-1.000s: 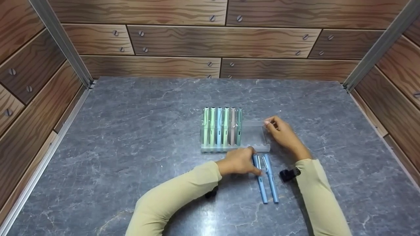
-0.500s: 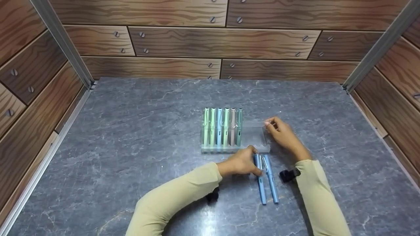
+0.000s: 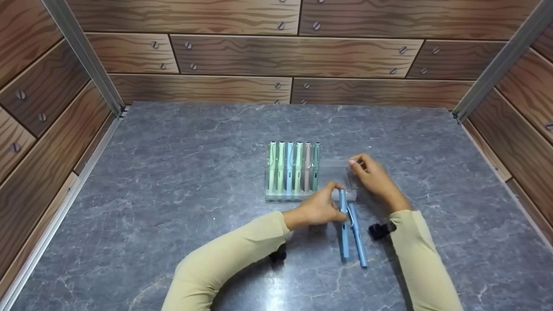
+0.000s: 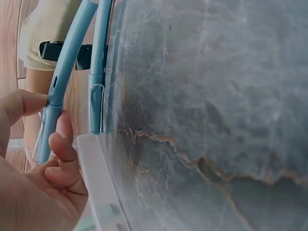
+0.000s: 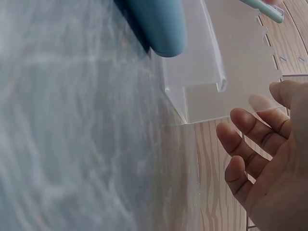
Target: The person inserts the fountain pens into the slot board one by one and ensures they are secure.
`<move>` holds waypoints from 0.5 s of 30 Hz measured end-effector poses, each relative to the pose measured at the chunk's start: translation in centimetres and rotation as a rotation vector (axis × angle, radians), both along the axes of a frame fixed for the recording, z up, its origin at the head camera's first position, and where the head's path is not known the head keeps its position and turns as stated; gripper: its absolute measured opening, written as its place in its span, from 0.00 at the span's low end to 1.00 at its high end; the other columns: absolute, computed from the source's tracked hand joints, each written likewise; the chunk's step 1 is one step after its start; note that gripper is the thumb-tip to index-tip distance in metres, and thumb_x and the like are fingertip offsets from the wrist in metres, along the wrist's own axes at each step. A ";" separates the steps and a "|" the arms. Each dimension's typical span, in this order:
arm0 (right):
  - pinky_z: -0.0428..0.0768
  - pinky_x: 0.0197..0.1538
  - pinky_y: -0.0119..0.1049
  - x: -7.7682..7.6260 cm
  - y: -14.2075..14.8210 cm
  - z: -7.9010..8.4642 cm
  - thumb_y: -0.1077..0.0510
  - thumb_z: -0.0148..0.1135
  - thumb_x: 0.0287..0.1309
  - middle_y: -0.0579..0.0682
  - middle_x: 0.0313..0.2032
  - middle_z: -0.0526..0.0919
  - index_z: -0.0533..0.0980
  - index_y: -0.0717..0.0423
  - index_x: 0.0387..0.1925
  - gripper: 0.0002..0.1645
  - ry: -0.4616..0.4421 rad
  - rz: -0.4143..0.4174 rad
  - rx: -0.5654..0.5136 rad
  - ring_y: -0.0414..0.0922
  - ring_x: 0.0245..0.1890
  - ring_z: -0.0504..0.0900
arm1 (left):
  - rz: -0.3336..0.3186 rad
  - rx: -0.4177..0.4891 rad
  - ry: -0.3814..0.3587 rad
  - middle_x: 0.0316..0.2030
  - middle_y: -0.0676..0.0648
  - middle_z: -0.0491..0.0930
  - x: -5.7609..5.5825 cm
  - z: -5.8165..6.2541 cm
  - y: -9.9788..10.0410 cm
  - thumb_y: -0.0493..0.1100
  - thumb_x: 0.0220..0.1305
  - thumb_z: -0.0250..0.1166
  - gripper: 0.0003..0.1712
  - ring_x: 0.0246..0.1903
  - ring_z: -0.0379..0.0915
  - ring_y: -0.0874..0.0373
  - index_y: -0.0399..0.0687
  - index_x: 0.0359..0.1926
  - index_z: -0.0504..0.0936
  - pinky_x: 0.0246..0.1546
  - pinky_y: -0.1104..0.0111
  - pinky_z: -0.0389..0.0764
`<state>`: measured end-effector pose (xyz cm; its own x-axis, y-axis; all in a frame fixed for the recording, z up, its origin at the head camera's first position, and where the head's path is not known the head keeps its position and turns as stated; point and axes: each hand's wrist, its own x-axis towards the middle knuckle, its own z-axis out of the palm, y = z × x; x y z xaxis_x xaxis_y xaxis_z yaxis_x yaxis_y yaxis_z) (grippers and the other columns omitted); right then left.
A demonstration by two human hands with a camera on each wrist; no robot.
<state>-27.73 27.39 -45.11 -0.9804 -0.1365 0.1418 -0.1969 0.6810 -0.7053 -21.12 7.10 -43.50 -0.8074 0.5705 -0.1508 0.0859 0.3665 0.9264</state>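
Observation:
My left hand (image 3: pixel 317 207) pinches a blue pen (image 3: pixel 344 239) between thumb and fingers, in front of a clear pen stand (image 3: pixel 333 177). In the left wrist view this pen (image 4: pixel 70 57) is tilted, its clip end toward the palm. Beside it, a second blue pen (image 3: pixel 358 242) lies on the table; the left wrist view shows its clip pointing toward the stand's front lip (image 4: pixel 98 173). My right hand (image 3: pixel 373 177) holds the stand's upper right corner. In the right wrist view, the thumb (image 5: pixel 284 91) is on one side of the clear panel (image 5: pixel 226 57) and a fingertip shows through it.
Several pens stand in a row in the stand's left part: light green pens (image 3: pixel 271 168), a light blue one (image 3: pixel 289 168), a pinkish one (image 3: pixel 307 168) and a dark green one (image 3: pixel 316 168). Wood-patterned walls (image 3: pixel 276 52) enclose the grey marbled table (image 3: pixel 151 194).
My left hand has lifted the nearer blue pen and shifted it slightly toward the stand, turning it straighter. The right hand and the second blue pen have stayed in place.

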 end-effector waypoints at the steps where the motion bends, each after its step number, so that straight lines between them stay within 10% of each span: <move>1: 0.74 0.43 0.36 0.0 0.0 0.0 0.54 0.47 0.72 0.61 0.40 0.80 0.72 0.64 0.49 0.17 -0.001 0.004 -0.003 0.45 0.38 0.77 | 0.000 0.013 0.007 0.21 0.54 0.76 0.0 0.0 -0.1 0.33 0.48 0.71 0.39 0.18 0.70 0.63 0.50 0.61 0.64 0.19 0.74 0.72; 15: 0.74 0.43 0.37 -0.1 0.2 0.0 0.53 0.47 0.72 0.60 0.39 0.80 0.72 0.63 0.49 0.17 0.008 0.009 0.010 0.44 0.36 0.76 | 0.064 0.048 0.174 0.30 0.54 0.78 -1.1 0.8 -0.6 0.36 0.49 0.71 0.44 0.23 0.71 0.64 0.64 0.65 0.63 0.24 0.73 0.75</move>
<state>-27.80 27.55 -45.14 -0.9779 -0.1467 0.1486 -0.2089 0.6863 -0.6967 -22.19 6.51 -42.72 -0.8538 0.5202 0.0199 0.2238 0.3323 0.9162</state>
